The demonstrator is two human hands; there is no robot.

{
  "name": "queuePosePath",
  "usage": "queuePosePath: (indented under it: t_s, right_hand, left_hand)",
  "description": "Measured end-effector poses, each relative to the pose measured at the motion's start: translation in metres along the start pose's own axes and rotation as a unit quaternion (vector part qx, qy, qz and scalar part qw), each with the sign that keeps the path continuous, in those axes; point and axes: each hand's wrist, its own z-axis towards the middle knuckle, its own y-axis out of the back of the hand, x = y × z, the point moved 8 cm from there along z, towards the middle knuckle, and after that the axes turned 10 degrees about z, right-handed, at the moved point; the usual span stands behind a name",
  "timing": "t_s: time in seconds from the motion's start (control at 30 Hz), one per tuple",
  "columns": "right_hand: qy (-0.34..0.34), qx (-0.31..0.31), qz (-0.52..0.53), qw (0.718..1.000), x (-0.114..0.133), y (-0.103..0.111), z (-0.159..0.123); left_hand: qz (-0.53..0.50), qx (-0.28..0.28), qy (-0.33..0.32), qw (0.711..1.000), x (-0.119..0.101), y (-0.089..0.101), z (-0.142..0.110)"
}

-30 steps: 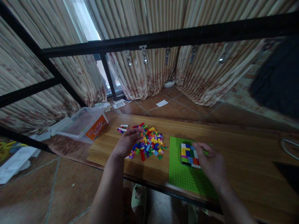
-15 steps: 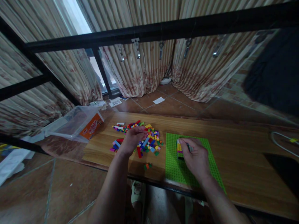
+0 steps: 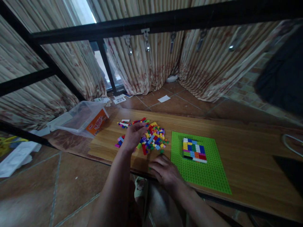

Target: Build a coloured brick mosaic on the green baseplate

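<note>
My left hand [image 3: 134, 137] hangs above the loose pile of small toy bricks [image 3: 153, 138], its thumb and fingers drawn together; whatever may be in them is too small to make out. Close to the front edge of the table, my right hand [image 3: 167, 173] reaches leftward with slightly parted fingers, low over the wood. A bit of green shows beside its fingertips, and the hand covers the rest of that spot. On the green baseplate [image 3: 201, 179] sits a flat, multicoloured block of joined bricks [image 3: 194, 150], which neither hand touches.
A clear plastic bin [image 3: 81, 118] with an orange label stands at the left end of the wooden table [image 3: 251, 164]. A dark flat thing [image 3: 288, 170] and a white cable [image 3: 292, 145] lie at the right. A black metal bar [image 3: 156, 26] crosses beyond the table.
My right hand has let go of the joined bricks and moved left to where a few green and orange bricks lay. My left hand stays over the pile. The view has shifted slightly.
</note>
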Motion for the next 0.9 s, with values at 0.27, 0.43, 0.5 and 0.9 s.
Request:
queuePosePath:
  t_s: [0.27, 0.43, 0.5, 0.9]
  right_hand:
    - [-0.038, -0.083, -0.031, 0.995, -0.011, 0.011, 0.007]
    - [-0.048, -0.12, -0.071, 0.989, -0.021, 0.023, 0.014]
    - [-0.056, -0.122, -0.086, 0.987, -0.023, 0.025, 0.015]
    - [-0.022, -0.154, -0.037, 0.987, -0.021, 0.033, 0.009]
  left_hand:
    - [0.061, 0.0, -0.033, 0.998, 0.0, 0.005, 0.0]
    - [0.081, -0.023, -0.065, 0.994, -0.001, 0.015, 0.005]
    - [0.113, -0.064, -0.077, 0.989, -0.002, 0.033, 0.01]
    - [0.368, -0.337, 0.016, 0.867, 0.012, 0.141, 0.018]
